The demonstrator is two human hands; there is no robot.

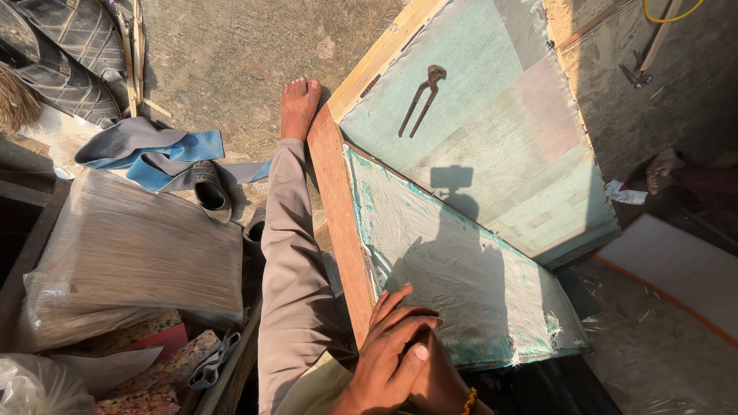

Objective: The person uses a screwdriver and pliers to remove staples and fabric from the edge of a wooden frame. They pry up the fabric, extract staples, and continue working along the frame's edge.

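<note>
Hands [400, 357] overlapped, empty, fingers spread flat on teal-edged panel [461, 284]; pincers [421, 100] well apart

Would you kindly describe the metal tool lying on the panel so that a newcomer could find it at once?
Start at the big pale green panel with the wooden frame, which fills the middle of the view. Near its far end, away from the hands, lie the pincers. They are the only loose thing on the panel: dark rusty metal, two long thin handles spread apart, rounded jaws at the far tip.
</note>
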